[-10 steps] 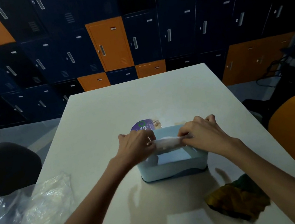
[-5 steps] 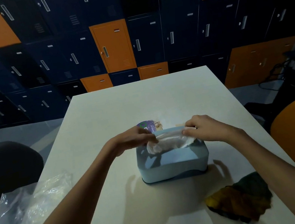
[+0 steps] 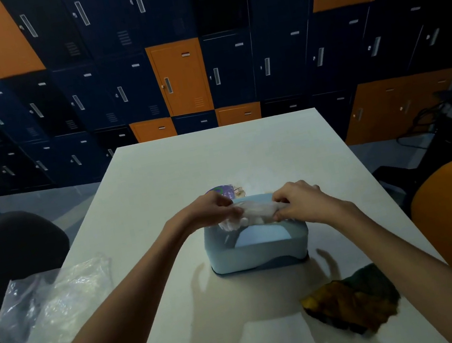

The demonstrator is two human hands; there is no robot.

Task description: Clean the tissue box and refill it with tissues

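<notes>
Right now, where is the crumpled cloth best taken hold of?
Probably pinch the crumpled cloth at its raised folds, coming straight down from above: it lies bunched on the table, apart from the tissue box, with no stiff edge.

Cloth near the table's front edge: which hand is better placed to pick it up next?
Right, likely. The cloth lies right of the tissue box, nearer the right hand; the left hand would have to cross the box. Both now grip the tissues.

Left hand (image 3: 211, 210), right hand (image 3: 299, 203) close together, knuckles up, pinching grip on tissues (image 3: 256, 215).
</notes>
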